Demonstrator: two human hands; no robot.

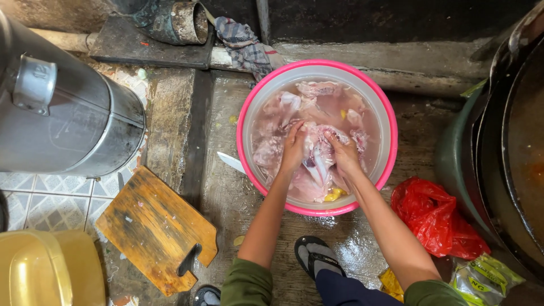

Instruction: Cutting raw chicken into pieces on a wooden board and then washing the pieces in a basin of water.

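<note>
A pink-rimmed white basin [254,107] stands on the wet floor, filled with cloudy pinkish water and several pieces of raw chicken. Both my hands are in the water near the basin's front. My left hand [294,148] grips one side of a large raw chicken piece [315,164], fingers curled over it. My right hand [343,154] holds the other side of the same piece. A small yellow bit [334,195] floats near the front rim.
A wooden cutting board [154,229] lies at front left, with a knife [231,162] beside the basin. A big metal pot [62,113] lies at left, a yellow container [48,269] at bottom left. A red plastic bag [433,215], a wok [521,147] and a checked cloth [246,48] surround me. My sandalled foot [314,255] rests below.
</note>
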